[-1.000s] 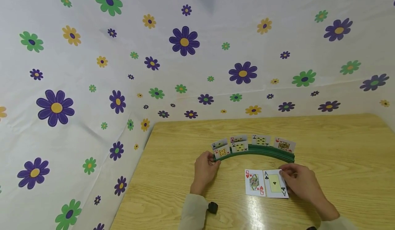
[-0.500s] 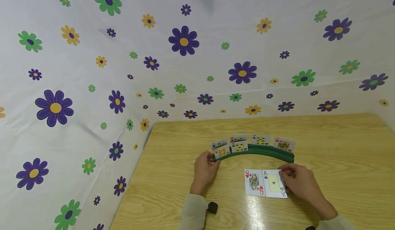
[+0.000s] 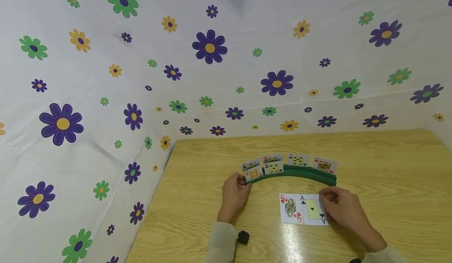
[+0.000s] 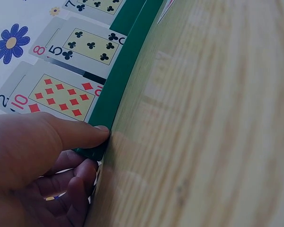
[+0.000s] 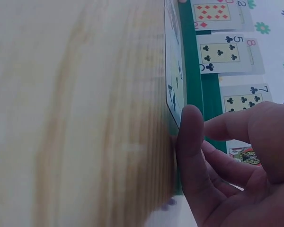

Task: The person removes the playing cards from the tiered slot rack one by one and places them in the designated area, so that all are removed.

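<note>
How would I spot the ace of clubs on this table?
On the wooden table, find the curved green holder. In front, the ace of clubs, touched by the right hand, shows a single central club, unlike the queen of hearts beside it.

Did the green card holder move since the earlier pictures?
No. In the head view, the green card holder hasn't visibly shifted toward any side of the table.

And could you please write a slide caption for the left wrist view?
Left hand grips the end of a green card holder beside the ten of diamonds.
</note>
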`<state>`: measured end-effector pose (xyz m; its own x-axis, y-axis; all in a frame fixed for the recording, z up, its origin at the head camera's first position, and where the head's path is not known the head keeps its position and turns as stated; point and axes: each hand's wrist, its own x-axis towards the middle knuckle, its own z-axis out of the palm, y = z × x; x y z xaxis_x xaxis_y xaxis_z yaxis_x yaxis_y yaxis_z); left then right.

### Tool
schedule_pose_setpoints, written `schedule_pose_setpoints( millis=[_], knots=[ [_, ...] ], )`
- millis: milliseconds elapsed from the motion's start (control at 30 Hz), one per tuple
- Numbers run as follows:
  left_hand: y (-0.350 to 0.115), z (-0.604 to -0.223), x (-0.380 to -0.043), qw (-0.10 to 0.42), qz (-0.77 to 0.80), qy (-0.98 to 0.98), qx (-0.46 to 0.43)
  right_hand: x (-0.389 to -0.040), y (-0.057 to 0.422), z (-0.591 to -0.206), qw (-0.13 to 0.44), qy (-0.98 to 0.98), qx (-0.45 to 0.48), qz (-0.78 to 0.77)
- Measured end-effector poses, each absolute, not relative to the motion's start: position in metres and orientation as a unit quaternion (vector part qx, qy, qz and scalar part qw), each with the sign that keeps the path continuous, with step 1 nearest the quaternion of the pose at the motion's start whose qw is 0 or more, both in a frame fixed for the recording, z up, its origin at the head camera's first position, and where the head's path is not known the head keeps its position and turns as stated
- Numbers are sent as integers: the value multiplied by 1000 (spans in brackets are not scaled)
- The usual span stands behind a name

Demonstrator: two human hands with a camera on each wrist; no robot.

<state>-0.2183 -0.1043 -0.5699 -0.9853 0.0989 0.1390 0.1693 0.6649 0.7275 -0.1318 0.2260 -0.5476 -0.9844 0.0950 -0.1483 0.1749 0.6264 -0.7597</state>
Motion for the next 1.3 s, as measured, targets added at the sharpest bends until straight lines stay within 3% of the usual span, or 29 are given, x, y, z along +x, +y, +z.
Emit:
schedule_pose_setpoints(
  millis=[300, 1300],
  knots=[
    [-105, -571, -218, 44, -401, -912, -74, -129, 227, -547, 44, 916, 27, -399],
    [-103, -570, -218, 42, -393, -916, -70, -130, 227, -545, 52, 923, 36, -380]
  ],
)
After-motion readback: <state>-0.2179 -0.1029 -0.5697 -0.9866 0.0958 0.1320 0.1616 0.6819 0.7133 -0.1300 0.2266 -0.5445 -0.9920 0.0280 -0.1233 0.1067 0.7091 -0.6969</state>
